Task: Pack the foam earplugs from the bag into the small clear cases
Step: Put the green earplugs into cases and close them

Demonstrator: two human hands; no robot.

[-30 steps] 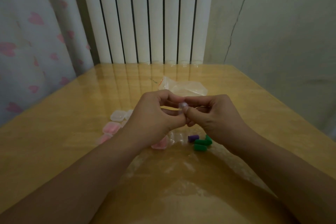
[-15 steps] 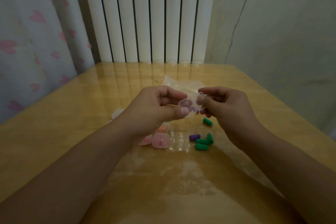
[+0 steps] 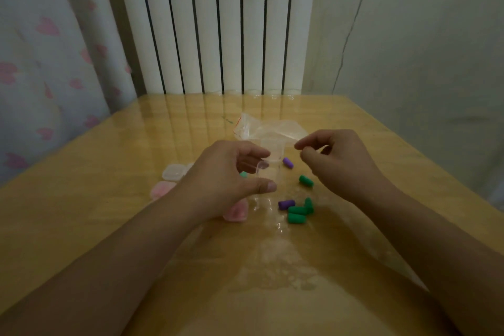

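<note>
My left hand pinches a small clear case between thumb and fingers, and the case hangs open just above the table. My right hand hovers to its right with fingers loosely curled and nothing in them. One purple earplug lies between the two hands, and a green earplug lies below it. Nearer me sits a cluster of one purple earplug and green earplugs. The crumpled clear bag lies behind the hands.
Left of my left hand are a clear closed case and a pink-filled case; another pink-filled case sits under my left wrist. The glossy wooden table ends at a white radiator and a curtain.
My hands have drawn apart. The right hand has let go of the case, which now stays open in the left hand alone. A purple earplug now lies on the table between them.
</note>
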